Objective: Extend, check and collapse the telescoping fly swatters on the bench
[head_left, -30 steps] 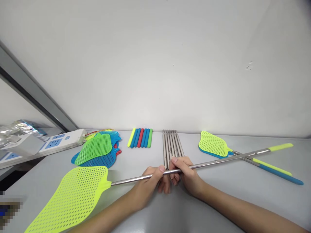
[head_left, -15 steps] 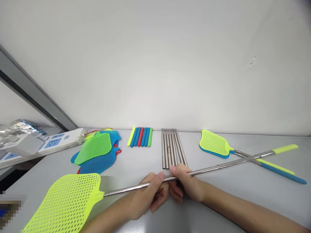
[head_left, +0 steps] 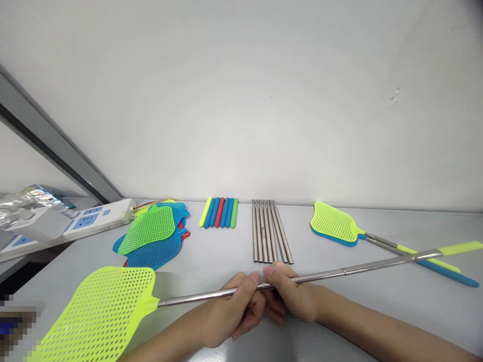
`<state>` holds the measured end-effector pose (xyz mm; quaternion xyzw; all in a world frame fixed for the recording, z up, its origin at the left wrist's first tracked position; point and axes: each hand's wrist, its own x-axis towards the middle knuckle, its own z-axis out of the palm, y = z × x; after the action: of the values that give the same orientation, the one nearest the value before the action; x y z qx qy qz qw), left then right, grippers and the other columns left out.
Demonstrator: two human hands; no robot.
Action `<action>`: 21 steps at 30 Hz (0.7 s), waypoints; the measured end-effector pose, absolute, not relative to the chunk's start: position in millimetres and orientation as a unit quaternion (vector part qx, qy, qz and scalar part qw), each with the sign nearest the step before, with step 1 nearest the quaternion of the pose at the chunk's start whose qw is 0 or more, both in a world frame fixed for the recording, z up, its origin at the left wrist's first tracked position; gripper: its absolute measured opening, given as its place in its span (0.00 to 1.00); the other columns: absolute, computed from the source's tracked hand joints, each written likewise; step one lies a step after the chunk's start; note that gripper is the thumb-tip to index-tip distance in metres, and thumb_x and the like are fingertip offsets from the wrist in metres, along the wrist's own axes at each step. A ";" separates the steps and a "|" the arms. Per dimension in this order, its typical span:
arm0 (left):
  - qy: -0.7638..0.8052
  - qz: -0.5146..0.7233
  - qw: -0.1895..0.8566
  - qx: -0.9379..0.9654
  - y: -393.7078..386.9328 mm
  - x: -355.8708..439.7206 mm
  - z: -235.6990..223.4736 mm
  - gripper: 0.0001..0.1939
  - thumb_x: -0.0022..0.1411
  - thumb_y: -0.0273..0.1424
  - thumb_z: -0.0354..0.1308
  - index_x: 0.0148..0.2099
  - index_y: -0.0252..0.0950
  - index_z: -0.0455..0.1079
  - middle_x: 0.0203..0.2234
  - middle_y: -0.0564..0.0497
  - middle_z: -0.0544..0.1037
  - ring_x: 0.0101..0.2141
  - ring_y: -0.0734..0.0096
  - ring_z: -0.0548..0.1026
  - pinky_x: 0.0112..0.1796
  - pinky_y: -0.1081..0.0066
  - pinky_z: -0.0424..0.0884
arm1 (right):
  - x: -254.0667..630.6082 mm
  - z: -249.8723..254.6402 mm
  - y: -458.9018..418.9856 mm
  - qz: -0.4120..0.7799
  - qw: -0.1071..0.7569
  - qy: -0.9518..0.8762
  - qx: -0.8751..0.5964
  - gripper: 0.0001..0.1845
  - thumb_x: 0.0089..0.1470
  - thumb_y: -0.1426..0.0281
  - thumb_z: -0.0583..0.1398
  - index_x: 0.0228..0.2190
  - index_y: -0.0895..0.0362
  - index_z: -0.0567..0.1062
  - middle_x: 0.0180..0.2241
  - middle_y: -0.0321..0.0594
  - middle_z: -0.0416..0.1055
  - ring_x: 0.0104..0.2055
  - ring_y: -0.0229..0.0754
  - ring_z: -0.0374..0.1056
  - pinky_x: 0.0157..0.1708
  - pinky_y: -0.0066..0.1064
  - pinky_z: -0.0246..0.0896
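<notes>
Both my hands grip the steel telescopic rod [head_left: 328,274] of a yellow-green fly swatter, held above the grey table. My left hand [head_left: 236,306] is closed round the rod left of its middle. My right hand [head_left: 290,296] pinches it just to the right, thumbs almost touching. The swatter's mesh head [head_left: 101,309] hangs at the lower left and its yellow grip [head_left: 460,248] points to the far right.
Several bare steel rods [head_left: 269,231] lie side by side beyond my hands. Coloured grips [head_left: 219,212] lie in a row further left, beside a pile of mesh heads [head_left: 154,234]. Two finished swatters [head_left: 334,222] lie at the right. A power strip [head_left: 75,221] sits far left.
The swatter and both hands have come nearer to me and a little lower. The mesh head has dropped toward the lower left and the grip end has swung right.
</notes>
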<state>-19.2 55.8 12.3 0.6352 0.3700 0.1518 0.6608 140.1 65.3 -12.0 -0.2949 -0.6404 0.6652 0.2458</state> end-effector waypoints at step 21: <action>0.365 0.126 0.678 0.625 34.9 9.3 16.3 0.37 0.53 0.56 0.22 0.14 0.37 0.58 0.07 0.53 0.60 0.11 0.75 0.59 0.14 0.74 0.57 | 130.5 -16.2 73.5 0.659 0.331 -0.587 -0.334 0.29 0.55 0.62 0.44 0.08 0.58 0.60 0.08 0.33 0.55 0.14 0.31 0.54 0.16 0.23 0.49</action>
<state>9.3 34.9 16.3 0.6251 0.3655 0.1257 0.6782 130.5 73.5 -16.2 -0.3343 -0.5871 0.6588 0.3310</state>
